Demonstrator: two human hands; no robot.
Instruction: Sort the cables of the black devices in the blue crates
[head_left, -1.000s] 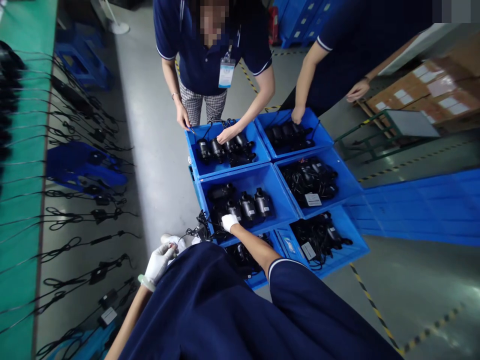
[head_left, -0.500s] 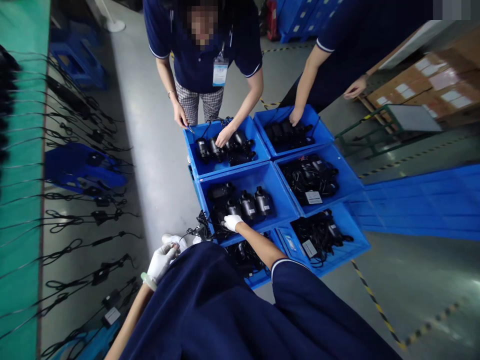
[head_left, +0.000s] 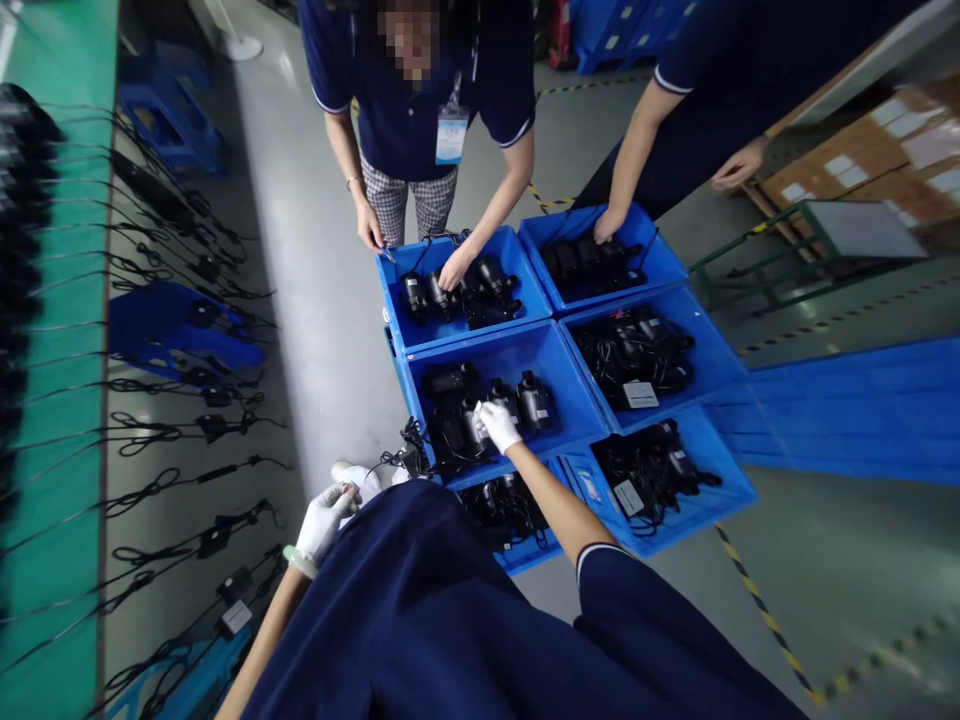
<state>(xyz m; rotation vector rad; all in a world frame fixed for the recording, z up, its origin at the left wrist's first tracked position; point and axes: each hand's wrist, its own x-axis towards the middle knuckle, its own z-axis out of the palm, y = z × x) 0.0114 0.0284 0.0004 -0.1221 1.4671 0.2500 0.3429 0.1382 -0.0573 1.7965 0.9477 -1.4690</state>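
My right hand [head_left: 497,425], in a white glove, is over the middle blue crate [head_left: 495,350]. Its fingers are drawn together beside a black cylinder [head_left: 475,428] with a pale label; whatever they pinch is too small to make out. More black pump-like cylinders [head_left: 533,402] stand next to it, and another cylinder [head_left: 450,378] lies behind. My left hand [head_left: 324,520], also gloved, stays low at the left by my knee. Its thumb and fingers are closed in a pinch, with the held thing unclear. Black cable coils [head_left: 411,450] hang over the crate's near left corner.
Across from me, a person's hand [head_left: 456,268] reaches into the far left crate [head_left: 480,338]. Another person's hand [head_left: 607,225] is in the far right crate [head_left: 660,275]. More crates of cabled devices adjoin at right. Cables [head_left: 157,440] hang from the green bench [head_left: 67,580].
My right hand has lifted and moved right, from the crate's near left part to the standing cylinders. My left hand keeps its pinch. The view has shifted slightly.
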